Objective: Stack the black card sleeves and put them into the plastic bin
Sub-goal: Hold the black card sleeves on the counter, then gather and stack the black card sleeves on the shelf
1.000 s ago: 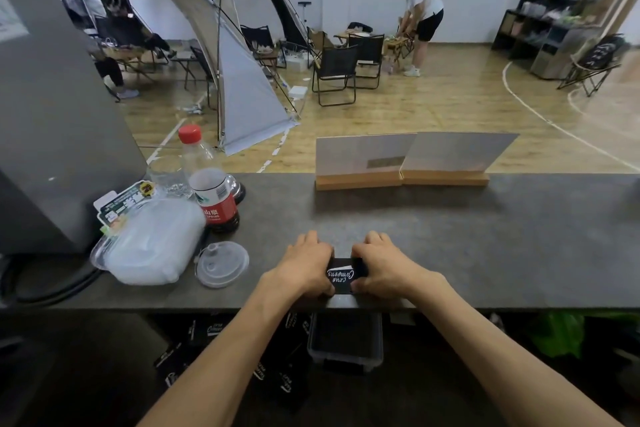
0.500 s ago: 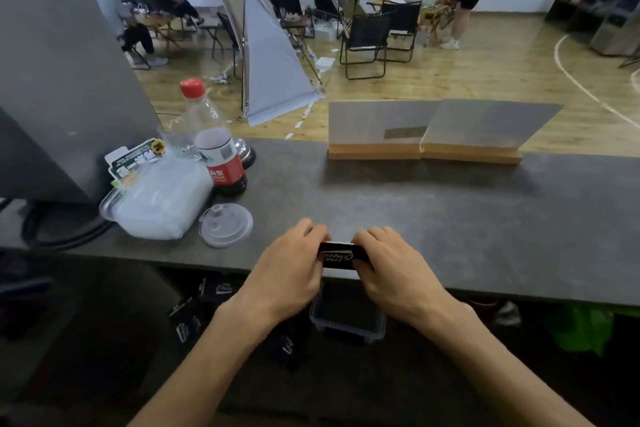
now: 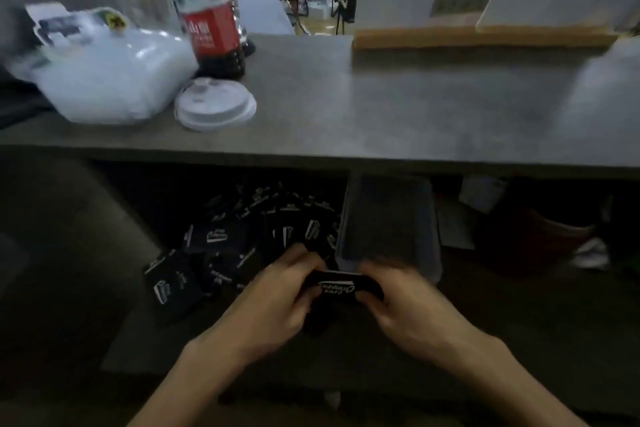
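Head view | left hand (image 3: 277, 302) and right hand (image 3: 401, 305) grasp sleeve stack (image 3: 341, 289) between them | plastic bin (image 3: 388, 218) just beyond | loose sleeves (image 3: 221, 246) left, below counter edge (image 3: 311, 158)

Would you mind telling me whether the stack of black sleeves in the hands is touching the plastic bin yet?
Cannot tell. In the blurred head view the stack, held by the left hand and right hand, overlaps the bin's near rim, with no contact or gap plainly visible.

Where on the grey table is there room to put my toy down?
The grey tabletop is bare between the round white plastic lid and the wooden stand. The left end is crowded: clear plastic container, red-labelled bottle.
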A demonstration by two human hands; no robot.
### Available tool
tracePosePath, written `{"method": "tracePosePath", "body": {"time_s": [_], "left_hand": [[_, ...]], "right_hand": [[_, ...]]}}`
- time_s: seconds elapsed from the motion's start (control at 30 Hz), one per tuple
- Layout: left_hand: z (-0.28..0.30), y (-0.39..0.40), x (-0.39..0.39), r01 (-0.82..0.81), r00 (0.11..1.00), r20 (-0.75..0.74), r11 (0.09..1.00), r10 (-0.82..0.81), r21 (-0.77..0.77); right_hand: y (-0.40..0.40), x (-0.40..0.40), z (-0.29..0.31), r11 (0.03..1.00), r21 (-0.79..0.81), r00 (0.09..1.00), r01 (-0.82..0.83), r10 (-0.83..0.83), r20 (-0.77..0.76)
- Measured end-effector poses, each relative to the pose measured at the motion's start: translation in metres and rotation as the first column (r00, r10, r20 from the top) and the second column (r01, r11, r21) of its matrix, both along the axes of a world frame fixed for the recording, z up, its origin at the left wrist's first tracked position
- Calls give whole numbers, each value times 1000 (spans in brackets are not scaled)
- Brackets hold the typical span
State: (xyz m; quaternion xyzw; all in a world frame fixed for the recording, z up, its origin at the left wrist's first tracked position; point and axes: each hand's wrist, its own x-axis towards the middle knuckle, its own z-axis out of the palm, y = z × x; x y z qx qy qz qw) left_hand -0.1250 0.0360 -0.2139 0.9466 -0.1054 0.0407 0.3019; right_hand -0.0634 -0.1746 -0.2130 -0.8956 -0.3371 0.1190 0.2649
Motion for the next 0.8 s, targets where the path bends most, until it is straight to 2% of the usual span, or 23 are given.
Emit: {"method": "tracePosePath", "body": {"time_s": [0.27, 0.37, 0.5, 0.57, 0.63, 0.73, 0.8], "left_hand": [[-106, 4, -18, 83, 958, 281, 993, -57, -79], [-130, -4, -33, 82, 907, 418, 993, -41, -81], [-141, -15, -53, 98, 865, 502, 989, -28, -112], [-141, -5, -60, 46, 854, 518, 984, 49, -170], [-142, 13, -62, -73, 829, 531, 976, 175, -207], [-148, 38, -58, -255, 802, 510, 950, 311, -179], [-153, 42, -54, -275, 837, 468, 957, 285, -91]], "right_hand": [[2, -28, -99, 976, 215, 960, 9, -69, 271], [-5, -47, -123, 956, 294, 942, 19, -116, 314], [-20, -71, -135, 926, 376, 924, 31, -169, 342], [-28, -76, -138, 908, 409, 912, 89, -239, 333], [-34, -75, -143, 896, 413, 885, 161, -316, 341], [-34, -69, -152, 865, 428, 843, 261, -420, 336], [-31, -64, -155, 851, 432, 824, 300, -459, 331]]}}
